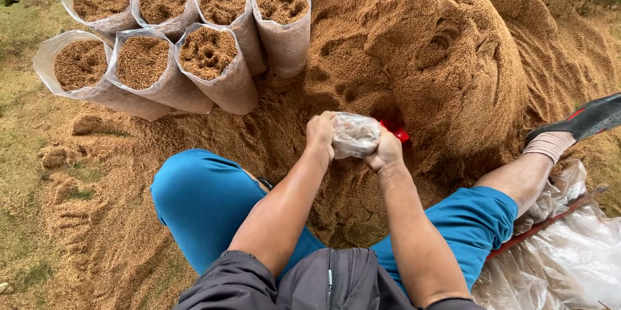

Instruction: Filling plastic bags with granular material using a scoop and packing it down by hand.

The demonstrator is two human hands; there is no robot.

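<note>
Your left hand [320, 132] and your right hand [386, 151] are both closed on a crumpled clear plastic bag [354, 134], one on each side of it, held just above the near slope of the big sawdust pile [420, 45]. The left hand grips the bag's left edge, the right hand its right and lower edge, so the bag sits bunched between your fists. Just behind your right hand, a small red object [398, 131] pokes out against the pile; what it is cannot be told.

You sit on the ground with your knees apart in blue shorts [200, 200], the pile rising between your legs and far ahead. Your right foot wears a dark shoe [585, 119] at the right edge.

Far to the left stand seven filled bags [207, 58] in two rows, clear plastic, packed with the same brown material, touching one another. Near right, a heap of clear plastic sheeting [563, 252] lies beside your right leg.
</note>
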